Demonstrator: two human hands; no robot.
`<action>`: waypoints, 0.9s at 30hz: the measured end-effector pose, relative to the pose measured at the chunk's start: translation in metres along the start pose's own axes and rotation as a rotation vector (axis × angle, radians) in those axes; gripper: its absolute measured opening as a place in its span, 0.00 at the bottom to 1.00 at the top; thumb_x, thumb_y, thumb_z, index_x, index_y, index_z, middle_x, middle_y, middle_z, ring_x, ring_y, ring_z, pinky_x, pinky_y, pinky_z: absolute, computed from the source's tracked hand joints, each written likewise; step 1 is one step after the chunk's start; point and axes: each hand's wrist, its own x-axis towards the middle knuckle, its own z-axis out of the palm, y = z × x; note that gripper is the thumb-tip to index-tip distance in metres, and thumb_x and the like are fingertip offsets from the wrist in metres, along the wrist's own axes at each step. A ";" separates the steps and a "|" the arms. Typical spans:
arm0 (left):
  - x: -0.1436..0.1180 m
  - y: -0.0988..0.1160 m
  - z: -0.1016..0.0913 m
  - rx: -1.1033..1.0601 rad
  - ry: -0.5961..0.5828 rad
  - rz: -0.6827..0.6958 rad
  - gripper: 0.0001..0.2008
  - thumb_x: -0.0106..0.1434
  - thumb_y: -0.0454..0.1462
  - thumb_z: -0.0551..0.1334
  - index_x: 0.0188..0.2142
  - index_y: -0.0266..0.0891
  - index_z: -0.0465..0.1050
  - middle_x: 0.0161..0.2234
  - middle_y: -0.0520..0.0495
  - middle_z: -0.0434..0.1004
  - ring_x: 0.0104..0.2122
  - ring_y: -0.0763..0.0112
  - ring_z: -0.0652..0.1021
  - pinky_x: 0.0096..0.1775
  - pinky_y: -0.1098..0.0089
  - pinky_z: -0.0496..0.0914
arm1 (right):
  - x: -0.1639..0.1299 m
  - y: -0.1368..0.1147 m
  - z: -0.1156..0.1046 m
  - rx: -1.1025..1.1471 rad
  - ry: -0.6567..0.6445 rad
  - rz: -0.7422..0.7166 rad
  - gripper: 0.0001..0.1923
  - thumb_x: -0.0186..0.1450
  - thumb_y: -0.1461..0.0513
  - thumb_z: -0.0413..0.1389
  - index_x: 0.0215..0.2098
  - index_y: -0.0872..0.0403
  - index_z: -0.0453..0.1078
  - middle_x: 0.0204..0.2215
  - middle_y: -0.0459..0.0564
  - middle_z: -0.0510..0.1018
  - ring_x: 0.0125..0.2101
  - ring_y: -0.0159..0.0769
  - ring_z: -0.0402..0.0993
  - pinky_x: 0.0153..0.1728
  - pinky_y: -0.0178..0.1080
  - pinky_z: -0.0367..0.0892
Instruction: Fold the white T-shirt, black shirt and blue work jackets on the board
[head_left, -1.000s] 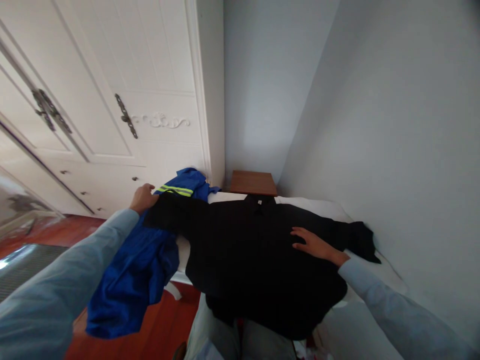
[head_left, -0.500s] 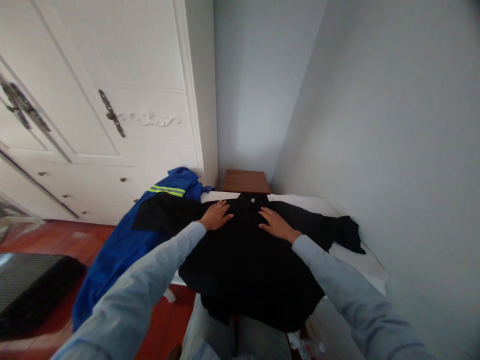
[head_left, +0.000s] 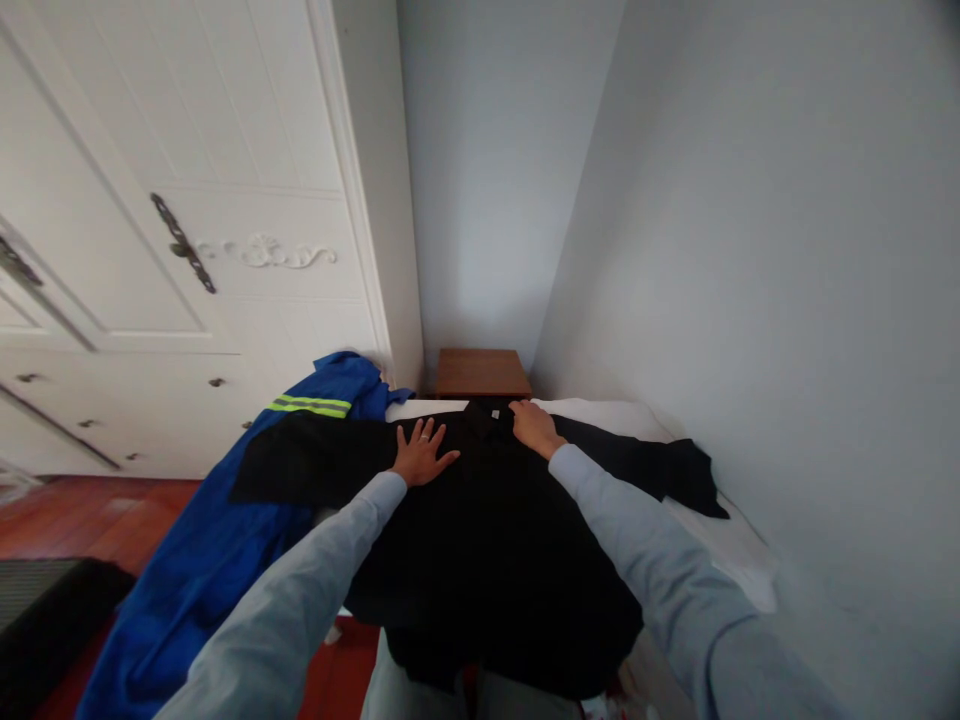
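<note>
Light blue sleeves (head_left: 645, 560), ring (head_left: 424, 437)

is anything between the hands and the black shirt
Nothing visible. The left hand lies flat, fingers spread, on the black shirt near its left shoulder, and the right hand rests on it by the collar. The blue jacket lies off to the left, under the shirt's sleeve, not under either hand.

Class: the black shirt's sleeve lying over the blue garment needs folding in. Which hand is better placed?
Left hand: it lies flat on the black shirt beside that sleeve; the right hand is at the collar.
</note>
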 end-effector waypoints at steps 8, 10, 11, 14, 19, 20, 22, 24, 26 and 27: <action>0.002 -0.004 0.005 -0.002 0.069 0.004 0.39 0.68 0.60 0.39 0.70 0.42 0.53 0.71 0.39 0.49 0.70 0.46 0.49 0.63 0.35 0.40 | 0.026 0.022 0.033 0.005 -0.038 -0.122 0.31 0.63 0.72 0.47 0.64 0.58 0.64 0.66 0.58 0.63 0.66 0.43 0.58 0.64 0.44 0.55; 0.003 -0.004 0.006 -0.004 0.074 0.004 0.39 0.68 0.60 0.39 0.70 0.42 0.53 0.71 0.39 0.49 0.70 0.46 0.49 0.63 0.34 0.40 | 0.032 0.026 0.042 0.003 -0.020 -0.113 0.31 0.64 0.72 0.45 0.66 0.60 0.61 0.67 0.59 0.61 0.67 0.43 0.55 0.66 0.45 0.52; 0.003 -0.004 0.006 -0.005 0.074 0.005 0.39 0.68 0.60 0.39 0.70 0.42 0.53 0.71 0.38 0.49 0.70 0.46 0.49 0.63 0.34 0.40 | 0.035 0.028 0.045 0.003 -0.011 -0.107 0.31 0.65 0.71 0.44 0.66 0.60 0.61 0.67 0.59 0.61 0.67 0.44 0.55 0.66 0.46 0.52; 0.004 -0.005 0.007 -0.010 0.072 0.005 0.39 0.68 0.61 0.40 0.70 0.42 0.53 0.71 0.38 0.48 0.70 0.45 0.49 0.63 0.33 0.39 | 0.044 0.032 0.050 0.004 0.003 -0.091 0.30 0.66 0.70 0.44 0.67 0.59 0.61 0.66 0.59 0.62 0.66 0.46 0.57 0.65 0.48 0.53; 0.004 -0.004 0.006 -0.016 0.064 -0.003 0.40 0.67 0.61 0.40 0.70 0.43 0.52 0.71 0.38 0.47 0.70 0.43 0.48 0.62 0.31 0.38 | 0.048 0.032 0.049 -0.004 0.022 -0.065 0.30 0.65 0.71 0.45 0.66 0.62 0.61 0.66 0.64 0.61 0.66 0.50 0.57 0.64 0.51 0.55; 0.004 -0.003 0.006 -0.016 0.064 -0.005 0.40 0.67 0.61 0.40 0.70 0.43 0.52 0.71 0.38 0.47 0.70 0.43 0.48 0.62 0.31 0.37 | 0.047 0.029 0.048 -0.008 0.035 -0.062 0.31 0.65 0.71 0.45 0.66 0.63 0.60 0.67 0.65 0.60 0.67 0.51 0.55 0.64 0.52 0.54; 0.004 -0.002 0.005 -0.015 0.067 -0.010 0.40 0.67 0.61 0.41 0.70 0.43 0.53 0.71 0.38 0.48 0.70 0.43 0.48 0.62 0.30 0.37 | 0.043 0.018 0.046 -0.006 0.068 -0.113 0.33 0.64 0.72 0.45 0.68 0.62 0.57 0.68 0.63 0.57 0.68 0.49 0.51 0.65 0.53 0.52; 0.004 -0.002 0.005 -0.015 0.078 -0.012 0.39 0.67 0.61 0.41 0.70 0.44 0.53 0.71 0.38 0.48 0.70 0.44 0.48 0.61 0.30 0.37 | 0.040 0.003 0.044 0.013 0.104 -0.267 0.36 0.63 0.73 0.44 0.69 0.58 0.56 0.69 0.58 0.56 0.69 0.44 0.50 0.66 0.52 0.50; 0.003 -0.002 0.005 -0.013 0.092 -0.011 0.39 0.67 0.61 0.41 0.69 0.44 0.54 0.71 0.37 0.49 0.70 0.44 0.49 0.61 0.30 0.37 | 0.038 -0.015 0.042 0.034 0.131 -0.459 0.34 0.64 0.72 0.43 0.68 0.55 0.58 0.68 0.55 0.58 0.69 0.41 0.50 0.67 0.51 0.49; 0.003 -0.002 0.006 -0.012 0.099 -0.010 0.39 0.67 0.61 0.42 0.69 0.44 0.54 0.70 0.37 0.49 0.70 0.44 0.49 0.61 0.30 0.37 | 0.038 -0.024 0.042 0.036 0.140 -0.533 0.31 0.67 0.70 0.43 0.68 0.54 0.59 0.68 0.55 0.59 0.68 0.41 0.51 0.67 0.51 0.50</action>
